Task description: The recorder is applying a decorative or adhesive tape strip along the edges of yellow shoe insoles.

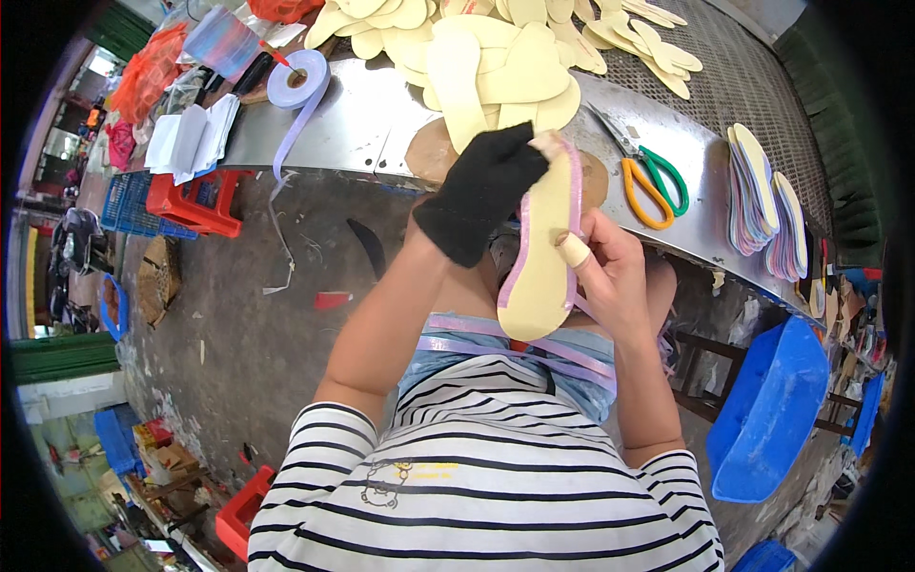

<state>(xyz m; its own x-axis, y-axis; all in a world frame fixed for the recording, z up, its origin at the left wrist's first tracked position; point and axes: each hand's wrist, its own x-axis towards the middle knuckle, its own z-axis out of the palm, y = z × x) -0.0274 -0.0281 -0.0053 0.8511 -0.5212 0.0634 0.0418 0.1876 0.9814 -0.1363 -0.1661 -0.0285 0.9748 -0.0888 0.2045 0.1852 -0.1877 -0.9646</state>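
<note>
A pale yellow insole (545,238) hangs upright above my lap, with shiny lilac ribbon along its side edges. My left hand (484,186), in a black glove with a bare fingertip showing, is closed on its upper end. At the right edge, my right hand (612,265) pinches the insole and ribbon, its thumb wrapped in beige tape. The bottom end shows no ribbon. Lilac strips (467,326) lie across my lap. Beyond my hands, a heap of plain yellow insoles (515,71) covers part of the metal bench.
Scissors (653,186) with orange and green handles lie right of the insole. Stacks of ribbon-edged insoles (753,195) stand farther right. A lilac ribbon roll (297,81) sits at the left, its tail hanging down. A blue bin (772,415) and red stool (195,200) flank me.
</note>
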